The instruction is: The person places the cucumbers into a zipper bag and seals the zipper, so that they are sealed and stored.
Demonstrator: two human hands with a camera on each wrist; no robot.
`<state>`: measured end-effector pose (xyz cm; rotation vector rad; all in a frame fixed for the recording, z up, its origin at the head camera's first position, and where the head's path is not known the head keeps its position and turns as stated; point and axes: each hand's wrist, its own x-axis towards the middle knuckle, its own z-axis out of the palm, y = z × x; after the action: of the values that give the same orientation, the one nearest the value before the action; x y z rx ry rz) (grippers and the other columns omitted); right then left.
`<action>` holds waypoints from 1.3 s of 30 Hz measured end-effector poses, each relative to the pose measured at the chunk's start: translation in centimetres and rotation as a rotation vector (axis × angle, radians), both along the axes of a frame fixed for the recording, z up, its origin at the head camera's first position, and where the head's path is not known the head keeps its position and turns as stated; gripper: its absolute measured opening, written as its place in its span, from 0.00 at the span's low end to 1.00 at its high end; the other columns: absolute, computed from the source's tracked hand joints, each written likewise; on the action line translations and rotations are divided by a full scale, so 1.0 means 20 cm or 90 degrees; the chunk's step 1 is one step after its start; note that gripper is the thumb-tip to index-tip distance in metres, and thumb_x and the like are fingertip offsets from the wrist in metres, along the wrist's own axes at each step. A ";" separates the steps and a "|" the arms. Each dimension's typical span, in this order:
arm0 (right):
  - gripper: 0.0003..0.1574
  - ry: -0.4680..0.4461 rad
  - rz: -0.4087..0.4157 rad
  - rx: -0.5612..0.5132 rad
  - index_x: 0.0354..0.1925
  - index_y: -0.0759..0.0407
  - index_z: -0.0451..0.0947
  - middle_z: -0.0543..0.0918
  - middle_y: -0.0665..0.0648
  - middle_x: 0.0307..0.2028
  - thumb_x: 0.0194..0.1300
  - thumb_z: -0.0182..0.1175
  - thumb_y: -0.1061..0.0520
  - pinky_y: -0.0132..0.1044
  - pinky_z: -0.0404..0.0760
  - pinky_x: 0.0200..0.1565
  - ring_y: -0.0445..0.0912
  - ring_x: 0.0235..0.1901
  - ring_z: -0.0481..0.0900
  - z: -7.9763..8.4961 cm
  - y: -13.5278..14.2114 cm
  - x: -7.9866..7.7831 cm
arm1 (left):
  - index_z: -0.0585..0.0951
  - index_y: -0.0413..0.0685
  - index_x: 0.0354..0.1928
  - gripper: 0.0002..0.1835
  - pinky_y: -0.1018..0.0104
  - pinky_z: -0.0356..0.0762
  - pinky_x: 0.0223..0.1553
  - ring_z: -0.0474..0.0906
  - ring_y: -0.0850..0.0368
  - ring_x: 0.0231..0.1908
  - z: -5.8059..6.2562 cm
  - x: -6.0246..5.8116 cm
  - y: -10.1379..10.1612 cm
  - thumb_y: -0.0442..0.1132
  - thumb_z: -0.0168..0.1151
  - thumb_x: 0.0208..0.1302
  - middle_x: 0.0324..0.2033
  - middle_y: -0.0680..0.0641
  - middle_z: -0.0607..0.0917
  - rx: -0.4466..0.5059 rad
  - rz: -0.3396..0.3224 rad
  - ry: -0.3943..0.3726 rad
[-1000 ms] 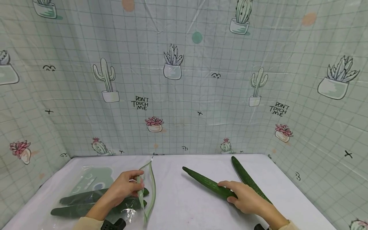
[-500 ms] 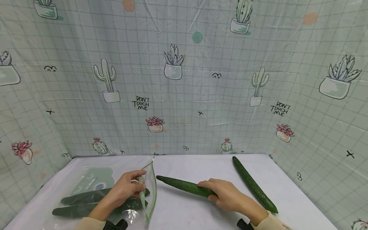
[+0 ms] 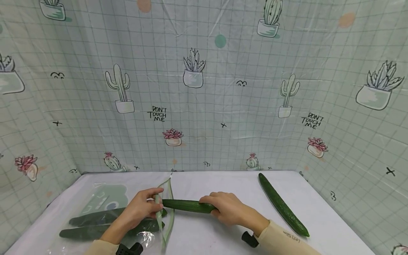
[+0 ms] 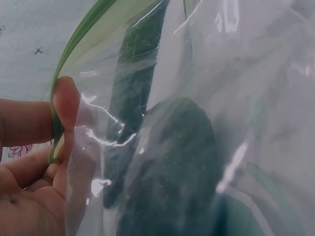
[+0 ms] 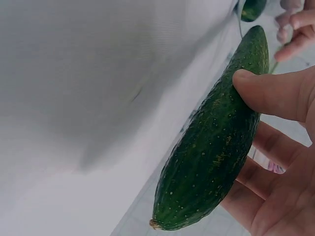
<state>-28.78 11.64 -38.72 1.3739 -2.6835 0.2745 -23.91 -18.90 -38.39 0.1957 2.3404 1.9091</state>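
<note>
A clear zip bag [image 3: 171,221] with a green-edged mouth lies at the left in the head view. My left hand [image 3: 141,205] pinches one side of that mouth between thumb and fingers, holding it apart from the other side. Inside the bag are two cucumbers [image 3: 83,232], seen through the plastic in the left wrist view too. My right hand [image 3: 226,209] grips a third cucumber [image 3: 186,205] near its rear end, thumb on one side and fingers on the other. Its far tip is at the bag's mouth, beside the left fingertips. The right wrist view shows this cucumber's bumpy skin and stem end.
Another cucumber [image 3: 282,205] lies slanted on the right part of the white table [image 3: 236,180]. Behind the table hangs a gridded curtain [image 3: 204,106] printed with potted cacti, and it continues along both sides.
My right hand has carried its cucumber leftward from near the other loose cucumber to the bag's mouth, turning it nearly level across the view. The left hand keeps its pinch on the bag.
</note>
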 end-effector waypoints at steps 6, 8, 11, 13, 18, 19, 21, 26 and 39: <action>0.29 -0.004 0.004 0.017 0.59 0.40 0.74 0.79 0.42 0.45 0.61 0.64 0.61 0.36 0.78 0.38 0.38 0.45 0.77 0.00 -0.12 -0.08 | 0.60 0.28 0.68 0.34 0.59 0.78 0.27 0.71 0.56 0.25 -0.01 -0.01 0.01 0.24 0.60 0.60 0.37 0.43 0.68 -0.004 -0.009 -0.006; 0.29 -0.009 0.004 0.018 0.59 0.40 0.74 0.79 0.42 0.46 0.61 0.64 0.61 0.36 0.78 0.39 0.38 0.46 0.77 0.00 -0.16 -0.10 | 0.60 0.28 0.68 0.34 0.59 0.78 0.27 0.71 0.56 0.24 -0.01 -0.01 0.01 0.24 0.59 0.60 0.35 0.44 0.68 -0.008 -0.008 -0.005; 0.28 -0.018 0.008 0.018 0.59 0.40 0.74 0.79 0.42 0.47 0.62 0.64 0.60 0.37 0.78 0.40 0.38 0.46 0.77 0.00 -0.22 -0.14 | 0.60 0.28 0.68 0.34 0.59 0.78 0.27 0.72 0.57 0.24 -0.01 -0.01 0.02 0.23 0.59 0.60 0.33 0.45 0.67 -0.008 -0.004 -0.006; 0.27 -0.024 0.014 0.015 0.58 0.40 0.74 0.79 0.41 0.48 0.62 0.64 0.60 0.37 0.78 0.41 0.37 0.46 0.77 -0.01 -0.25 -0.16 | 0.61 0.28 0.68 0.34 0.59 0.78 0.27 0.72 0.56 0.24 0.00 -0.01 0.02 0.23 0.59 0.60 0.33 0.45 0.67 -0.005 -0.002 -0.005; 0.26 -0.036 0.018 0.008 0.56 0.40 0.76 0.79 0.40 0.48 0.61 0.64 0.60 0.36 0.77 0.42 0.35 0.45 0.76 -0.02 -0.34 -0.18 | 0.61 0.28 0.68 0.34 0.58 0.78 0.27 0.73 0.56 0.25 -0.01 -0.01 0.02 0.23 0.59 0.60 0.33 0.45 0.66 -0.003 -0.001 -0.009; 0.26 -0.036 0.018 0.006 0.55 0.40 0.76 0.80 0.40 0.48 0.61 0.65 0.60 0.35 0.77 0.42 0.35 0.44 0.76 -0.02 -0.36 -0.19 | 0.61 0.28 0.68 0.33 0.58 0.78 0.27 0.74 0.56 0.25 -0.01 -0.01 0.02 0.23 0.59 0.60 0.33 0.45 0.66 -0.005 -0.001 -0.009; 0.25 -0.041 0.018 -0.001 0.54 0.40 0.76 0.80 0.40 0.48 0.60 0.65 0.59 0.35 0.77 0.42 0.35 0.43 0.76 -0.02 -0.39 -0.19 | 0.61 0.29 0.68 0.34 0.58 0.78 0.27 0.74 0.56 0.25 -0.02 -0.02 0.02 0.23 0.59 0.60 0.33 0.45 0.67 -0.006 0.000 -0.011; 0.24 -0.066 0.012 -0.008 0.54 0.39 0.77 0.80 0.40 0.48 0.60 0.66 0.58 0.38 0.77 0.45 0.37 0.46 0.77 -0.04 -0.44 -0.21 | 0.61 0.29 0.68 0.34 0.58 0.79 0.27 0.75 0.55 0.26 -0.03 -0.02 0.02 0.23 0.60 0.59 0.33 0.44 0.68 -0.006 -0.002 -0.012; 0.23 -0.114 -0.015 0.000 0.51 0.44 0.79 0.81 0.42 0.44 0.56 0.70 0.51 0.34 0.74 0.48 0.38 0.46 0.74 -0.08 -0.42 -0.25 | 0.62 0.29 0.68 0.34 0.57 0.78 0.28 0.74 0.55 0.27 -0.03 -0.01 0.01 0.23 0.60 0.59 0.35 0.44 0.67 -0.008 0.004 -0.014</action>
<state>-33.79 3.14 -40.28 1.3776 -2.8405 0.4132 -24.12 -18.70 -38.94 0.1664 2.3418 1.8886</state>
